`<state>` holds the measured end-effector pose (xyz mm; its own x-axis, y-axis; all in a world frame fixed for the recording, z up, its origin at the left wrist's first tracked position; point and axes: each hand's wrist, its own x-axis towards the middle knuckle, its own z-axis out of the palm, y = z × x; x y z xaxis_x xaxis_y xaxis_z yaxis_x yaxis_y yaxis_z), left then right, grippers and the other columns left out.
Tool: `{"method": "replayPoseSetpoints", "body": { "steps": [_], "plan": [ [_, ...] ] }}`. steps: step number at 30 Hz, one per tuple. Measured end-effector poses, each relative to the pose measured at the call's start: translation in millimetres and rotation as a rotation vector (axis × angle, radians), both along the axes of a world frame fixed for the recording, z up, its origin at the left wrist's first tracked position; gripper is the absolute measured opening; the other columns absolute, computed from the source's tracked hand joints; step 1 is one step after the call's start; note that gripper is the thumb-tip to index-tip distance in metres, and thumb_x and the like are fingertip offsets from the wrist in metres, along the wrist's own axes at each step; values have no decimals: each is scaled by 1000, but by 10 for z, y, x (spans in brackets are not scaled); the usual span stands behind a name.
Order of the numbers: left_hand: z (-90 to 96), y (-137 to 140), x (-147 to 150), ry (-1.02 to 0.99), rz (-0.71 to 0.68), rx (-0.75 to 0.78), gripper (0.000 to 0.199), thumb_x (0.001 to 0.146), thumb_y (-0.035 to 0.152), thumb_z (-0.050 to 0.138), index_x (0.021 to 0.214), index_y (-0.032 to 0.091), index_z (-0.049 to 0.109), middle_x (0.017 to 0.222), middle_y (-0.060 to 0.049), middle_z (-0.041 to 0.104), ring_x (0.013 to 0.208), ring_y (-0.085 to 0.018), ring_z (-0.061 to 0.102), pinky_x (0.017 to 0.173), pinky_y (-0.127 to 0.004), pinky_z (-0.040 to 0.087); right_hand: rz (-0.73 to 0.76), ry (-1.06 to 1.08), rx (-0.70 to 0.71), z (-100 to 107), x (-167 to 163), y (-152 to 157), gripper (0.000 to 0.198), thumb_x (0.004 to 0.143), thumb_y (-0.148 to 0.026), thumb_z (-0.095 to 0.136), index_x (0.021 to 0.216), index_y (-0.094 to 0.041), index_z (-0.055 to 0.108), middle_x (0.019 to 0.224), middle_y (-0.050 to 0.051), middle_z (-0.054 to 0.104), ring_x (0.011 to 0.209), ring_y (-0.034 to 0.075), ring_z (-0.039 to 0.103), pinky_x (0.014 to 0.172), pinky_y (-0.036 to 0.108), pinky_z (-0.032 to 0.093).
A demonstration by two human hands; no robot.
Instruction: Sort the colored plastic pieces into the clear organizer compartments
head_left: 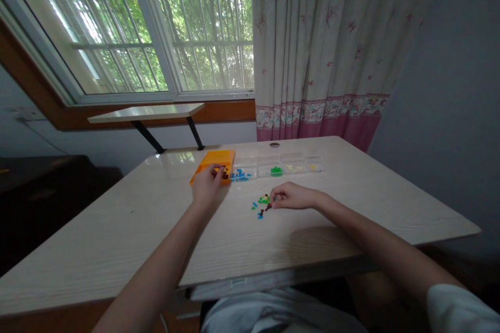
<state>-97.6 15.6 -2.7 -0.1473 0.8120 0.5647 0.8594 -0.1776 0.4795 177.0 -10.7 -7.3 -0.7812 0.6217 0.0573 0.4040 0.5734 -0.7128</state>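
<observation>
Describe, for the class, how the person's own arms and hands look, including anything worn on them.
Both the left hand and right hand are gloveless, with bare forearms and no watch or bracelet visible. A pale sleeve covers the right upper arm; no left sleeve is in view.

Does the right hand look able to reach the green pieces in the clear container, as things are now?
Probably yes: the right hand is near the clear container, and nothing visible blocks the way to the green pieces inside; the left hand is at the orange box.
</observation>
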Motion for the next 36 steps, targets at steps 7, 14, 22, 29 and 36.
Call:
{"method": "replayPoseSetpoints", "body": {
  "steps": [7,14,22,29,36],
  "plan": [
    [4,45,-101,34,156,-89,27,79,40,49,83,19,64,69,-6,60,60,-17,51,51,-27,30,-66,99,24,-87,-23,46,26,83,-37,46,88,-13,54,61,-3,44,55,7,38,51,17,30],
    [-65,-6,107,-20,-254,-75,29,79,40,48,79,16,64,53,0,52,48,-11,45,46,-22,29,-139,145,85,-86,-21,61,24,84,-37,45,85,-14,52,57,-5,40,52,7,35,48,17,27],
    [-105,-285,585,17,-674,-200,27,77,38,52,78,16,66,49,4,46,45,-7,38,45,-17,27,-270,208,173,-36,-95,9,20,85,-32,44,88,-15,52,53,-7,36,49,7,34,46,18,23],
    [-101,-328,637,-11,-672,-150,27,76,39,53,77,15,66,47,5,45,44,-6,38,46,-17,27,-302,188,230,-17,-131,-34,16,83,-29,47,86,-16,54,53,-6,42,50,7,39,48,17,25],
    [-86,-340,639,-18,-649,-174,24,76,36,54,77,16,66,47,5,44,44,-6,38,45,-17,26,-296,182,243,0,-163,-50,15,83,-29,48,84,-16,54,52,-6,44,48,7,41,48,17,26]
  ]
}}
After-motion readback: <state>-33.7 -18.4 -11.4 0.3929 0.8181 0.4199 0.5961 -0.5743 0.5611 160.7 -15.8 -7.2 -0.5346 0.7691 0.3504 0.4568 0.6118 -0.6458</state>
